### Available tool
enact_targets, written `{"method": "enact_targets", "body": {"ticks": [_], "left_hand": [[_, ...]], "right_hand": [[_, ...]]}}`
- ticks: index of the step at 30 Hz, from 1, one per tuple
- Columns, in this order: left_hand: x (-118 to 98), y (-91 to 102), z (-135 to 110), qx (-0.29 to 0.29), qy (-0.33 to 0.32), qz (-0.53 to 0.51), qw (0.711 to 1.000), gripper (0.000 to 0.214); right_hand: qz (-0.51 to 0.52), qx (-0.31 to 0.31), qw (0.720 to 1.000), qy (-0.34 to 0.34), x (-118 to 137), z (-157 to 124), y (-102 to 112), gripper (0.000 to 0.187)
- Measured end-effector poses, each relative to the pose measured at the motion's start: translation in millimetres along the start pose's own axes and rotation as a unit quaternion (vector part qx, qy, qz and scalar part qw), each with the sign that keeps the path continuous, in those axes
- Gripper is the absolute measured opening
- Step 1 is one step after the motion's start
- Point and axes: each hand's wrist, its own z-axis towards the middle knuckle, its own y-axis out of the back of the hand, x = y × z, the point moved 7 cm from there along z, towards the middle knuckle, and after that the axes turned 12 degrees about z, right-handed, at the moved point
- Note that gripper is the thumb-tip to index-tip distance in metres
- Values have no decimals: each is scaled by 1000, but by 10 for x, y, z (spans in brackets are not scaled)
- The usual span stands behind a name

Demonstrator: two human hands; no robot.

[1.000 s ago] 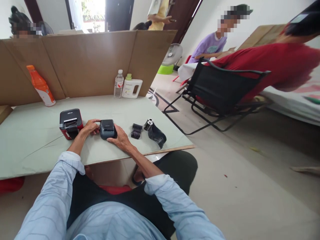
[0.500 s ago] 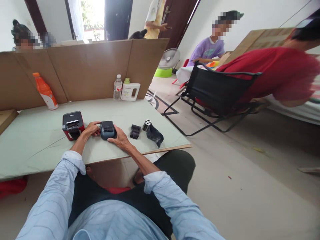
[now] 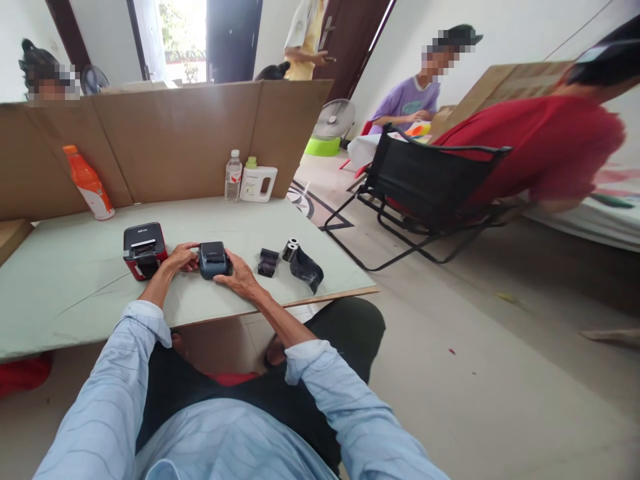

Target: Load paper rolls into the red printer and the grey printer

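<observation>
A small dark blue portable printer (image 3: 213, 268) stands on the pale green tabletop, held between my two hands. My left hand (image 3: 182, 257) presses bent fingers against its left side. From the right, my right hand (image 3: 241, 275) wraps around it, thumb at the near lower edge. Just left of my left hand is a larger red and black printer (image 3: 145, 235), its near right corner partly behind my wrist. To the right lie a dark roll (image 3: 268, 262), a pair of small rolls with white ends (image 3: 291, 250) and a curled black strip (image 3: 307, 271).
Along a cardboard partition (image 3: 175, 147) stand an orange bottle (image 3: 89, 181), a clear water bottle (image 3: 233, 177) and a white jug (image 3: 258, 182). The table edge (image 3: 330, 295) runs close to my right forearm. Beyond it are a black folding chair (image 3: 435, 173) and several people.
The view has shifted very slightly. My hands keep their places on the portable printer. At the right, the person in red has moved a little.
</observation>
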Motion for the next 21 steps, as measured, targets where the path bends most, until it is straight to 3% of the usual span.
{"method": "enact_targets", "body": {"ticks": [21], "left_hand": [[36, -32, -79, 51, -17, -90, 994, 69]], "right_hand": [[17, 5, 1000, -19, 88, -36, 28, 101]]}}
